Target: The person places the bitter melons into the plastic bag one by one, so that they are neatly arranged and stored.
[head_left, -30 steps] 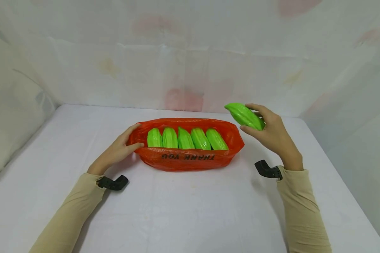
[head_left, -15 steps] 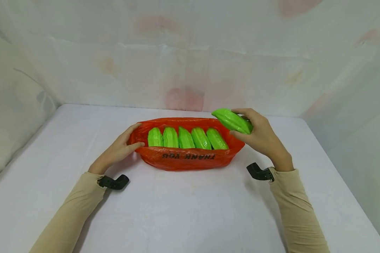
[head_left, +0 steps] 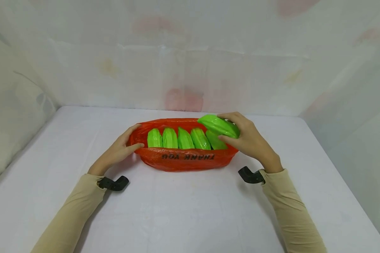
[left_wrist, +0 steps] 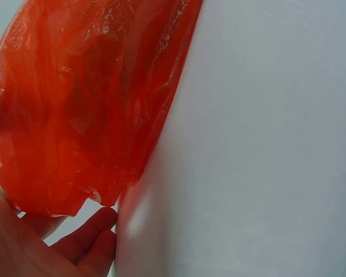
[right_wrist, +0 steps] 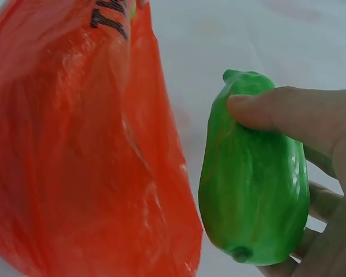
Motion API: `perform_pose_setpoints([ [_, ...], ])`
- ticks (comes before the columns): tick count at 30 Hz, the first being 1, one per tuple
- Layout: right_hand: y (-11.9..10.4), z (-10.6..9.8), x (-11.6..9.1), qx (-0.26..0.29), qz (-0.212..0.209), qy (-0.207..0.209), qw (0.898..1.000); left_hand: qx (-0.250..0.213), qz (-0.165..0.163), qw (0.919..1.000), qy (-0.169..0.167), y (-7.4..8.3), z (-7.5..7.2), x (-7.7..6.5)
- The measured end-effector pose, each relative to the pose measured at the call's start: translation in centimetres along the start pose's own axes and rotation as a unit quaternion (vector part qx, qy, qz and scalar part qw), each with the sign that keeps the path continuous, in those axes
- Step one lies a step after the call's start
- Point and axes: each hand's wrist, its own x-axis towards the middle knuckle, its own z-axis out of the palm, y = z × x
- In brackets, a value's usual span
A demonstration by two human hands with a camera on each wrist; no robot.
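A red plastic bag lies with its mouth facing up, dark "THANK YOU" lettering on its near side. Inside, several glossy green ridged fruits lie side by side. My left hand holds the bag's left end, thumb at the near rim and index finger at the far rim. Seen from the left wrist, its fingers curl by the bag's end. My right hand grips another green ridged fruit between thumb and fingers. That fruit is over the bag's right end and partly covers the rightmost fruit inside.
A white-covered table bears the bag. Pale fabric with faint red and yellow patches hangs behind it and along both sides. Each wrist wears a black camera mount.
My right hand has carried its fruit leftward and slightly down, from beyond the bag's right end to over its mouth. My left hand and the bag have stayed put.
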Motion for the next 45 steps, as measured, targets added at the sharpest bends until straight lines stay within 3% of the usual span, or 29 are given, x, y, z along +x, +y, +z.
perform_pose_setpoints([
  [11, -0.1, 1.2, 0.7, -0.014, -0.018, -0.03, 0.999, 0.005, -0.003, 1.0, 0.001, -0.2, 0.2, 0.1],
  [20, -0.3, 1.9, 2.3, -0.044, -0.009, -0.103, 0.994, 0.008, -0.005, 0.9999, 0.004, -0.1, 0.1, 0.0],
  [29, -0.7, 2.0, 3.9, -0.093, -0.004, -0.15, 0.984, 0.008, -0.002, 1.0, 0.004, -0.2, 0.1, 0.1],
  [45, -1.4, 3.2, 4.9, -0.102, 0.017, -0.194, 0.975, 0.004, 0.0, 1.0, 0.006, -0.1, 0.3, 0.0],
])
